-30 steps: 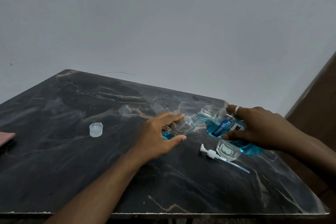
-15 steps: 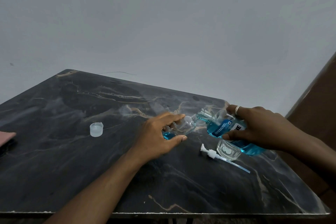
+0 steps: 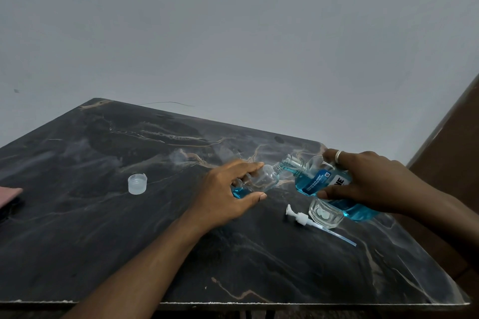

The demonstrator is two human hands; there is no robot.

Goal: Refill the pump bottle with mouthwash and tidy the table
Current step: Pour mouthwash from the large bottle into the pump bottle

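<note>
My left hand (image 3: 228, 191) grips a small clear pump bottle (image 3: 264, 178), tilted with its neck up to the right and a little blue liquid at its base. My right hand (image 3: 368, 184) holds the large mouthwash bottle (image 3: 317, 181), tipped so its open mouth meets the small bottle's neck. Blue liquid fills its lower part. The white pump head (image 3: 300, 217) with its thin tube lies on the black marble table (image 3: 103, 228) just below the bottles.
A clear glass (image 3: 324, 215) stands under the mouthwash bottle, beside the pump head. A translucent cap (image 3: 137, 184) sits to the left. Something pink (image 3: 9, 195) pokes in at the left edge. A brown surface (image 3: 451, 176) rises past the table's right side.
</note>
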